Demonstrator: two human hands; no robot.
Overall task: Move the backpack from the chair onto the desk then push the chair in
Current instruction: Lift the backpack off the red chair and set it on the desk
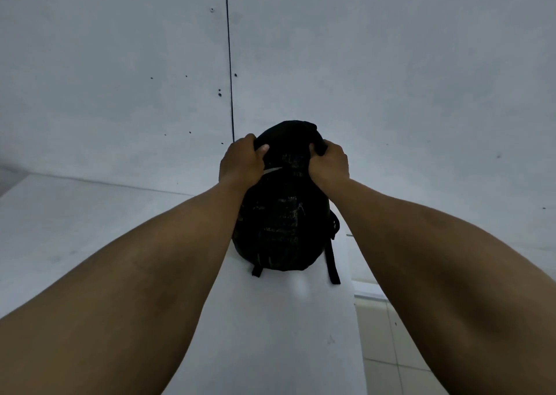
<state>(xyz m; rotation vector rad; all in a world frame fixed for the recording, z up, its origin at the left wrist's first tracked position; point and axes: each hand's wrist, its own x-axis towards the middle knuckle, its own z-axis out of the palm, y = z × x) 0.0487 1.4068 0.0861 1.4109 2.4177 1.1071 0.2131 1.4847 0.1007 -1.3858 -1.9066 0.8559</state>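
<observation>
**Both hands on the backpack at the far edge**

Nearest to us, our two bare forearms reach forward over the white surface (270, 319), which runs away from us as a narrow strip, with tiled floor (388, 334) showing past its right edge. Farther out, the black backpack (279, 220) stands upright on the surface near its far edge, close to the wall (120, 78). Two loose straps trail from its base toward us, one at the lower left and a longer one lying near the right edge. Our left hand (240, 163) grips the top of the bag from the left, fingers (261, 149) curled tight into the fabric. Our right hand (329, 163) clamps the top from the right, fingers wrapped over a fold of the dark material. Behind the bag, the pale wall rises, marked by a thin vertical seam and scattered small holes.
</observation>
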